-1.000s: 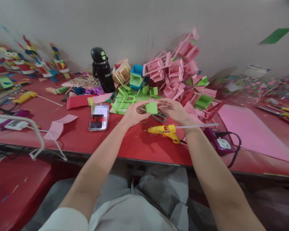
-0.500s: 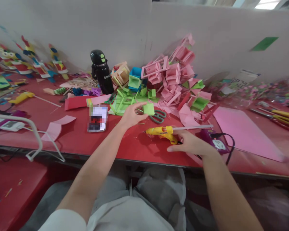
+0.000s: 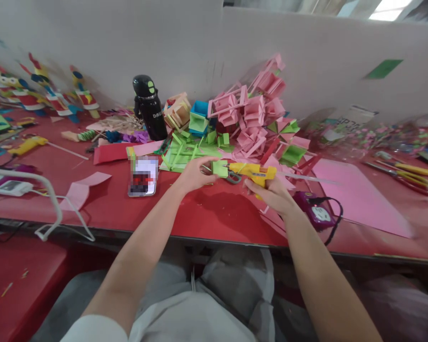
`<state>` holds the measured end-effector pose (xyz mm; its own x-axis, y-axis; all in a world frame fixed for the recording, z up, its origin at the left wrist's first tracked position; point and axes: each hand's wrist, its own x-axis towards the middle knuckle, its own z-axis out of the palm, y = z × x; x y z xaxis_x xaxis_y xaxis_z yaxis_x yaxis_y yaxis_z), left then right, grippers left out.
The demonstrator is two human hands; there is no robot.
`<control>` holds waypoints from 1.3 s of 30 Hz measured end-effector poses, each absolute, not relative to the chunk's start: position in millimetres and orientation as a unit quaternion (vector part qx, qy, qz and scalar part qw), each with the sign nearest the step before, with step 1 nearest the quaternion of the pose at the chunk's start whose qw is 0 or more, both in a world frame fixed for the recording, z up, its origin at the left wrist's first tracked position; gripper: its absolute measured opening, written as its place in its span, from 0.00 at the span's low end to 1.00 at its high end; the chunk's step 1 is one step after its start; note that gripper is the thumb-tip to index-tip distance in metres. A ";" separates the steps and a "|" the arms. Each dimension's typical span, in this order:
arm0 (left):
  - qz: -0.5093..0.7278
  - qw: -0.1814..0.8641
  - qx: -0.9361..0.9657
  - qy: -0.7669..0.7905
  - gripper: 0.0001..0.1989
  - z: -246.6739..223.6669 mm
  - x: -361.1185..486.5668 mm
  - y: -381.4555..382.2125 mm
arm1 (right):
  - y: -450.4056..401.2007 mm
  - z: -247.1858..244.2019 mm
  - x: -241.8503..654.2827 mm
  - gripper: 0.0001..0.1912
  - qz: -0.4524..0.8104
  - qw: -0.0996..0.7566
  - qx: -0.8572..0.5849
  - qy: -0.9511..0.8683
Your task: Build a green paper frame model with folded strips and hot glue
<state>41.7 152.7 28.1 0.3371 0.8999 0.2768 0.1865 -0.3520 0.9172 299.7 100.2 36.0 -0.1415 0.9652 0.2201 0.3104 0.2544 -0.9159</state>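
Note:
My left hand (image 3: 197, 174) pinches a small green folded paper piece (image 3: 220, 168) by its left side. My right hand (image 3: 271, 192) is wrapped round the grip of a yellow hot glue gun (image 3: 252, 172), raised off the table, with a long clear glue stick (image 3: 308, 177) out of its back. The gun's nozzle points left and is at the right edge of the green paper; I cannot tell whether they touch. Behind and below the nozzle lie dark green-handled scissors (image 3: 234, 178), partly covered. Loose green paper strips (image 3: 185, 151) lie just beyond my left hand.
Pink folded paper boxes (image 3: 255, 111) are heaped at the back, beside a black bottle (image 3: 150, 108). A phone (image 3: 143, 175) lies left of my left forearm. Purple power socket (image 3: 314, 211) and pink sheet (image 3: 360, 197) are at right; a white metal frame (image 3: 53, 199) stands left.
My right hand has closed round the glue gun, lifted it off the table and brought its nozzle to the green paper. My left hand has hardly moved.

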 end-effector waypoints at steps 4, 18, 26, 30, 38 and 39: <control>0.417 0.413 0.718 0.375 0.29 24.8 41.5 152.5 | 107.1 26.0 294.3 0.19 0.351 0.413 -0.493 -0.681; 0.415 0.405 0.716 0.388 0.30 22.9 42.1 152.9 | 106.9 18.2 292.7 0.17 0.327 0.390 -0.535 -0.675; 0.415 0.430 0.702 0.388 0.30 23.2 42.5 153.2 | 100.2 25.9 287.1 0.19 0.339 0.382 -0.545 -0.665; 0.411 0.438 0.694 0.397 0.30 29.1 43.2 150.3 | 99.3 27.9 286.9 0.18 0.336 0.380 -0.543 -0.669; 0.411 0.449 0.684 0.402 0.30 32.9 42.6 148.5 | 97.6 31.7 287.1 0.18 0.321 0.372 -0.537 -0.686; 0.411 0.447 0.685 0.403 0.30 33.1 42.4 148.4 | 97.0 32.2 287.4 0.18 0.320 0.371 -0.536 -0.688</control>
<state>42.4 148.4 33.1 0.3387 0.9187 0.2032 0.1853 -0.2769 0.9429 287.4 97.0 32.2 -0.1502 0.9744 0.1675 0.4992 0.2209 -0.8378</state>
